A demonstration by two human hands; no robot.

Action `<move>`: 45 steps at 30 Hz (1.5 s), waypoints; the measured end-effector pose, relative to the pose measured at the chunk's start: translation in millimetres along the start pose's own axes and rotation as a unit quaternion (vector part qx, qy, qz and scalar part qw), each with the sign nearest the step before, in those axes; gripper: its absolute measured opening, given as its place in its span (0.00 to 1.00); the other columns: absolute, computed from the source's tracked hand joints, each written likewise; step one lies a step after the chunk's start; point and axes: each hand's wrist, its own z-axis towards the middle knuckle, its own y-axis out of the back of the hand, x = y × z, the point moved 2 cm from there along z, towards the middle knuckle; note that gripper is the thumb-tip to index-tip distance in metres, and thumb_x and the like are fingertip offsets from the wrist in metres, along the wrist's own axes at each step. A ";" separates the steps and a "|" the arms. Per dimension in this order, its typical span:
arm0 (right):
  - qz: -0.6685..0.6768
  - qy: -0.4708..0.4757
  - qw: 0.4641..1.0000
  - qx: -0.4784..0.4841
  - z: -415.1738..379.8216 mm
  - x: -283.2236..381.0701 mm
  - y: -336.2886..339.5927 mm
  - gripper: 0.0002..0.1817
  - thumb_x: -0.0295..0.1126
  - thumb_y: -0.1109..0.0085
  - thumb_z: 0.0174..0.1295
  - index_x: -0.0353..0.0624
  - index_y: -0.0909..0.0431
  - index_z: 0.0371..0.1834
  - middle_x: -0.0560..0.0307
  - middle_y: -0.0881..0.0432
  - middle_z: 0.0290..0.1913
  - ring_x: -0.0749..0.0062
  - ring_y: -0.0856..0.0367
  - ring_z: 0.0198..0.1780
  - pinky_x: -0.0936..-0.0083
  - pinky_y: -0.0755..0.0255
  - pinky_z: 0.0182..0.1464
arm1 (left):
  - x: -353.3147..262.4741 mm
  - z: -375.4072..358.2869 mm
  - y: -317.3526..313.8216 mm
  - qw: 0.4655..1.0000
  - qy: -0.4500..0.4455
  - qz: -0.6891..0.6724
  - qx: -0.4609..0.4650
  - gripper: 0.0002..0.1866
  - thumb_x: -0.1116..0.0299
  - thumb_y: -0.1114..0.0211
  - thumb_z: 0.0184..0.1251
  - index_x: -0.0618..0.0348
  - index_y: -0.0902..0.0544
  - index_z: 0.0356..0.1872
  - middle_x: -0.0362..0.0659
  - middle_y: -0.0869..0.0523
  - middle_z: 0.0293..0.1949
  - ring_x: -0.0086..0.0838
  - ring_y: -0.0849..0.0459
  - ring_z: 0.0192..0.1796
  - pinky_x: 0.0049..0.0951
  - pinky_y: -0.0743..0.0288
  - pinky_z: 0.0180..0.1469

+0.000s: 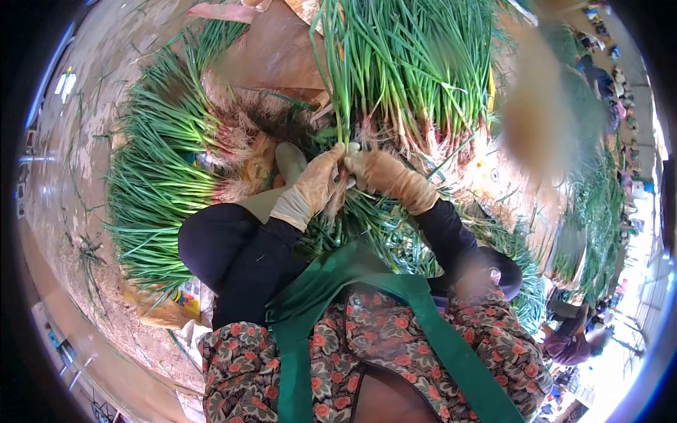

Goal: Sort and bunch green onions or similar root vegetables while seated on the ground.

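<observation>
Both my hands wear pale, translucent gloves and meet in front of my lap. Between them a green onion (340, 106) stands with its leaves pointing away from me and its roots hanging toward me. My left hand (317, 180) is closed around its lower stem. With fingers bent, my right hand (384, 176) pinches at the same stem close beside the left fingertips; what exactly lies in that pinch is partly hidden. Below the hands lies a heap of loose green leaves and trimmings (381, 236).
Just beyond my hands lies a large pile of green onions (423, 77), roots toward me. More bunches (169, 169) fan out on the left. Brown sheeting (278, 53) lies at the top. On the right are another onion pile (596, 211) and a seated person (568, 342). A blurry smear covers the upper right.
</observation>
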 end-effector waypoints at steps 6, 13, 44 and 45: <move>0.219 -0.360 0.907 -0.021 11.8 -12.6 12.8 0.18 0.43 0.45 0.61 0.40 0.24 0.45 0.49 0.19 0.33 0.57 0.20 0.40 0.68 0.28 0.41 | 1.6 -10.1 -13.2 0.999 0.043 0.020 -0.019 0.12 0.55 0.50 0.71 0.51 0.26 0.43 0.33 0.26 0.26 0.19 0.31 0.23 0.23 0.31 0.25; 0.071 -0.248 0.948 -0.187 25.6 -24.5 -44.3 0.12 0.38 0.53 0.64 0.44 0.22 0.37 0.55 0.22 0.28 0.63 0.21 0.32 0.68 0.30 0.33 | -10.6 -13.8 -13.0 0.999 0.000 -0.014 -0.051 0.13 0.54 0.52 0.72 0.52 0.28 0.36 0.28 0.37 0.17 0.13 0.44 0.15 0.15 0.49 0.16; 0.530 -0.421 0.724 -0.135 40.2 -47.5 -81.1 0.20 0.46 0.52 0.65 0.38 0.23 0.32 0.65 0.27 0.20 0.81 0.34 0.19 0.82 0.38 0.22 | -17.8 7.8 27.0 0.972 -0.091 0.132 -0.171 0.12 0.57 0.44 0.68 0.54 0.26 0.31 0.32 0.26 0.20 0.17 0.28 0.20 0.18 0.34 0.19; 0.575 -0.470 0.647 -0.175 40.0 -60.9 -89.1 0.20 0.47 0.50 0.64 0.39 0.23 0.29 0.66 0.29 0.17 0.81 0.34 0.18 0.82 0.42 0.20 | -17.6 7.1 24.8 0.975 -0.096 0.116 -0.164 0.12 0.57 0.44 0.68 0.54 0.26 0.31 0.31 0.26 0.20 0.16 0.28 0.20 0.17 0.34 0.19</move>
